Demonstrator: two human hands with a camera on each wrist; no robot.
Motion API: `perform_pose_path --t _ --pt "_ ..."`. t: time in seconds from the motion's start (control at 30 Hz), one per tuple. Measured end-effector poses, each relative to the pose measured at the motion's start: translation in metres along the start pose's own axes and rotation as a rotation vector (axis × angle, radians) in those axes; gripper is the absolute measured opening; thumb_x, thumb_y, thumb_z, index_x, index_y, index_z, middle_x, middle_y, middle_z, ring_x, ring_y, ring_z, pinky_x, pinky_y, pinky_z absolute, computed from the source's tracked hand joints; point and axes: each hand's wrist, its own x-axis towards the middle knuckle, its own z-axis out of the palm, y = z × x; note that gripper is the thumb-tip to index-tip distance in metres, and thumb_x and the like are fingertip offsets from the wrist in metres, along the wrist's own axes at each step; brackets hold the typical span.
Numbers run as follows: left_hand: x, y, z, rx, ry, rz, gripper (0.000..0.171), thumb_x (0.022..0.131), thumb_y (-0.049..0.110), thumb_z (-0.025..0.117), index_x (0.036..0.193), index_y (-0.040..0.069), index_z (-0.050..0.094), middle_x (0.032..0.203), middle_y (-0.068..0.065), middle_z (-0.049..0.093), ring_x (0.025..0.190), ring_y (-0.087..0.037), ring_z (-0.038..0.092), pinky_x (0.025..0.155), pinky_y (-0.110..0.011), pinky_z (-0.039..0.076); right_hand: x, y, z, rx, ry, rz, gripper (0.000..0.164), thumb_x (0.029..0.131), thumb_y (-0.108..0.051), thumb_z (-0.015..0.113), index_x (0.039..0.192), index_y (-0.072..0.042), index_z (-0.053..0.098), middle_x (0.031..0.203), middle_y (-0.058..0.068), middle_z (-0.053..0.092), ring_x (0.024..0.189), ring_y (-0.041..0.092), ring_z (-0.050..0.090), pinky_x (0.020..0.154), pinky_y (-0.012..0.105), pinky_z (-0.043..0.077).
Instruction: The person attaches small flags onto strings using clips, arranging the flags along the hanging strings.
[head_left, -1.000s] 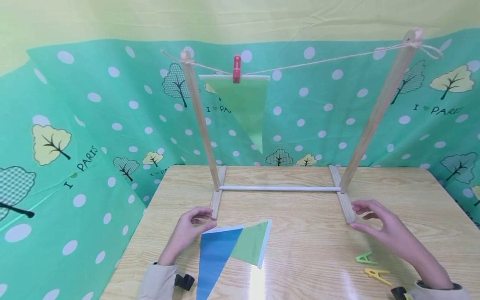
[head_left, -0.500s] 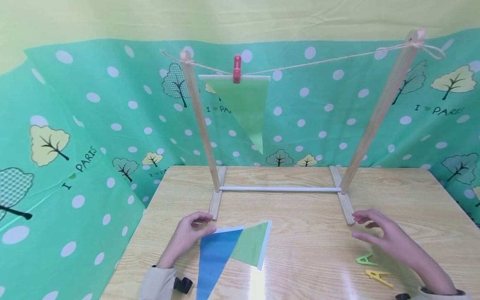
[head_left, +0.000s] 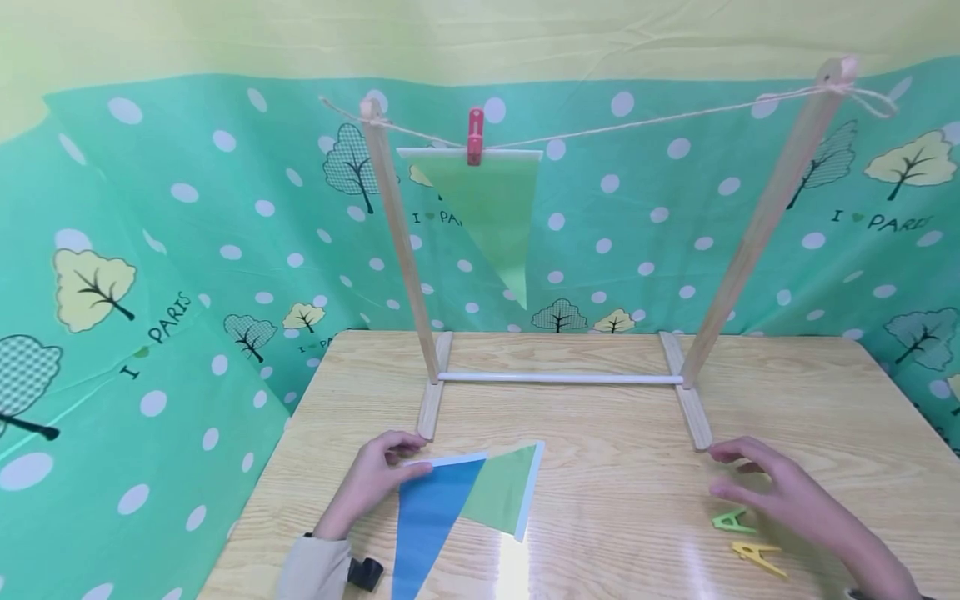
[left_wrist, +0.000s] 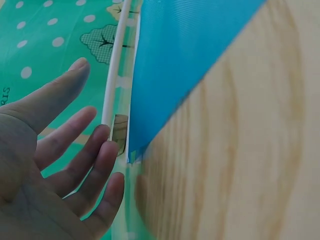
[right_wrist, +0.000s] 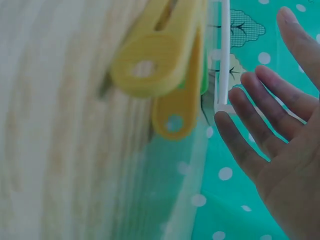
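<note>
My left hand [head_left: 375, 479] is beside the top corner of a blue triangular pennant [head_left: 431, 517], near the foot of the left post; whether it touches the pennant is unclear. In the left wrist view its fingers are spread, with nothing held. A light green pennant [head_left: 506, 492] with a white edge lies next to the blue one. On the right, my right hand [head_left: 776, 492] hovers near the right foot of the stand, fingers loosely apart and holding nothing. Just left of it lie a green clothespin [head_left: 733, 520] and a yellow clothespin [head_left: 759, 557].
A stand has two wooden posts [head_left: 405, 250] joined by a white rod [head_left: 562, 378] at the base. String [head_left: 637, 127] runs between the post tops. From it hangs another green pennant [head_left: 495, 208], clipped by a red clothespin [head_left: 476, 137]. Patterned cloth [head_left: 300, 192] surrounds the wooden table [head_left: 600, 533].
Both hands have drawn back slightly toward me from the feet of the stand, the right one farther. The pennants and clothespins stay where they were.
</note>
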Motion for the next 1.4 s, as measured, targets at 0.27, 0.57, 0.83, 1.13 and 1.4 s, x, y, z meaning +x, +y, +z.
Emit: perform_pose_path --t 0.27,0.57,0.83,1.13,1.4 --pt "-0.002 -0.001 0.002 0.037 0.013 0.008 0.034 0.077 0.024 0.086 0.107 0.013 0.073 0.105 0.002 0.07 0.1 -0.019 0.064 0.084 -0.03 0.05 -0.005 0.006 0.001 -0.03 -0.046 0.071 0.047 0.085 -0.03 0.078 0.124 -0.008 0.062 0.121 0.007 0.065 0.102 -0.004 0.055 0.081 0.025 0.053" --pt "-0.001 -0.001 0.003 0.095 0.011 -0.026 0.033 0.077 0.025 0.086 0.105 0.015 0.073 0.102 0.006 0.07 0.097 -0.013 0.063 0.084 -0.029 0.05 -0.006 0.009 0.001 -0.064 -0.058 0.087 0.049 0.082 -0.037 0.08 0.121 -0.011 0.064 0.12 0.004 0.064 0.102 -0.006 0.054 0.081 0.025 0.053" --pt "0.001 -0.003 0.003 0.119 -0.037 -0.03 0.028 0.079 0.022 0.085 0.104 0.014 0.072 0.098 0.002 0.067 0.092 -0.013 0.059 0.081 -0.029 0.049 -0.007 0.019 0.002 -0.065 -0.06 0.01 0.047 0.077 -0.034 0.084 0.116 -0.014 0.067 0.114 0.0 0.065 0.1 -0.008 0.053 0.078 0.021 0.052" --pt "0.0 -0.001 0.003 0.138 -0.068 -0.05 0.023 0.08 0.012 0.083 0.1 0.012 0.072 0.093 0.0 0.062 0.087 -0.014 0.056 0.079 -0.029 0.048 -0.007 0.024 0.002 -0.074 -0.159 -0.049 0.031 0.081 -0.04 0.079 0.107 -0.025 0.071 0.11 -0.006 0.062 0.1 -0.008 0.05 0.078 0.02 0.051" --pt "0.002 0.002 0.004 0.144 -0.072 -0.044 0.02 0.079 0.011 0.082 0.097 0.011 0.072 0.091 0.001 0.063 0.084 -0.013 0.055 0.073 -0.024 0.048 -0.008 0.028 0.0 -0.079 -0.14 -0.105 0.021 0.081 -0.036 0.08 0.099 -0.026 0.073 0.104 -0.008 0.062 0.095 -0.008 0.051 0.075 0.021 0.051"
